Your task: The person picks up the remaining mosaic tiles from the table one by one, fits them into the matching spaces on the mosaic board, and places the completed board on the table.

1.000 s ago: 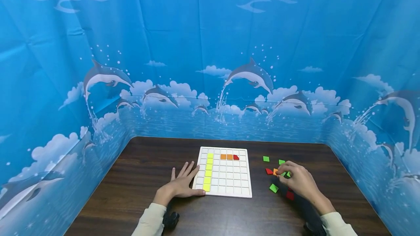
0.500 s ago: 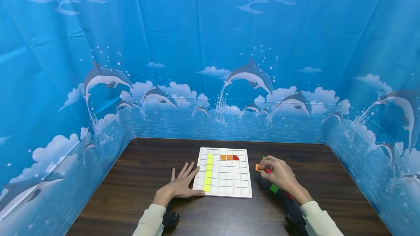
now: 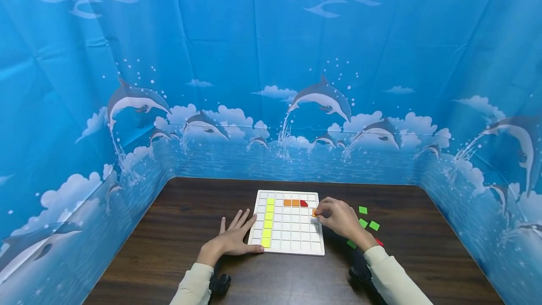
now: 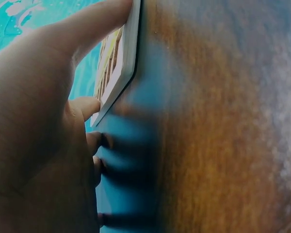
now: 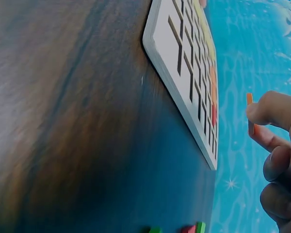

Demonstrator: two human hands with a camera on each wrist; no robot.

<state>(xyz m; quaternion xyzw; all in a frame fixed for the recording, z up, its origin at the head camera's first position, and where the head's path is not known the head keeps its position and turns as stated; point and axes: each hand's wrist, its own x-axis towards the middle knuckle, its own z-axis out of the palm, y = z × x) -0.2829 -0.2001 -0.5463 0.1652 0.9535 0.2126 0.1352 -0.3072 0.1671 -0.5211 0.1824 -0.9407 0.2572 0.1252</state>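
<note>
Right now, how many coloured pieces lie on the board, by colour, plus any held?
Yellow pieces on the board: 6
Orange pieces there: 2
Red piece there: 1
Orange piece in the right hand: 1
Total: 10

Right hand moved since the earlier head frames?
Yes. The right hand moved left toward the white grid board, orange tile now at its right side.
</note>
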